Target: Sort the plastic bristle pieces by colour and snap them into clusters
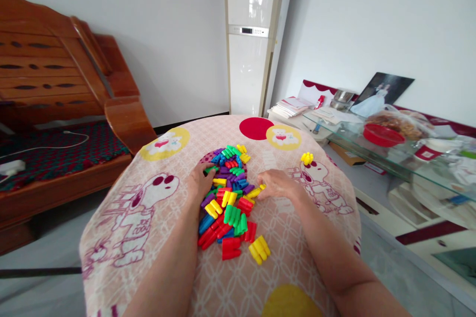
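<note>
A heap of plastic bullet-shaped building blocks [232, 214] in red, yellow, green, blue and purple lies on the cloth-covered table. My left hand [200, 181] rests at the heap's left edge, thumb and forefinger apart beside a green block [211, 170]; its other fingers are hidden. On the heap's right side, my right hand [277, 183] has its fingertips closed at a yellow block [255, 192]. Nearer to me lie a loose yellow block [259, 249] and a red block [231, 248]. Farther right sits a small yellow cluster [307, 158], apart from the heap.
A patterned pink tablecloth [156, 257] covers the round table. To the left stands a wooden bench [111, 77]. A glass-topped cabinet [357, 148] at right holds papers, a red bowl [383, 135] and a photo [383, 91]. Behind is a tall white appliance [247, 69].
</note>
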`<action>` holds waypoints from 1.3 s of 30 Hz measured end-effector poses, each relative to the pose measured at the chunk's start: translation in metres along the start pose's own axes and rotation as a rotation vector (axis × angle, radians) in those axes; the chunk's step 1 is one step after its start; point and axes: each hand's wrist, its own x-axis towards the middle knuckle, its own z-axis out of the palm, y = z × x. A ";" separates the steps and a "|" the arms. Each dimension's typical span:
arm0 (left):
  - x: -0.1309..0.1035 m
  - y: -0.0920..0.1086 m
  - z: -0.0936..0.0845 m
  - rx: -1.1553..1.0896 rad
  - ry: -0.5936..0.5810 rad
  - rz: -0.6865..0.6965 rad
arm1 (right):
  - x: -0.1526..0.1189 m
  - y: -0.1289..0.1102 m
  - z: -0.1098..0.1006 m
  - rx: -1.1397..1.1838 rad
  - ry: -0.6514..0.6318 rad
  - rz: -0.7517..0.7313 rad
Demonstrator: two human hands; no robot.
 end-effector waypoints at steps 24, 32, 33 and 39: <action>0.001 -0.002 0.000 -0.019 0.012 0.032 | -0.004 0.129 0.012 0.563 1.130 0.486; 0.001 -0.003 0.000 -0.021 0.007 0.026 | -0.017 0.169 0.028 0.446 1.312 0.831; 0.001 -0.003 0.000 -0.020 0.009 0.023 | -0.016 0.171 0.030 0.451 1.304 0.837; 0.001 -0.002 0.000 -0.010 0.005 0.004 | -0.011 0.182 0.036 0.381 1.193 0.797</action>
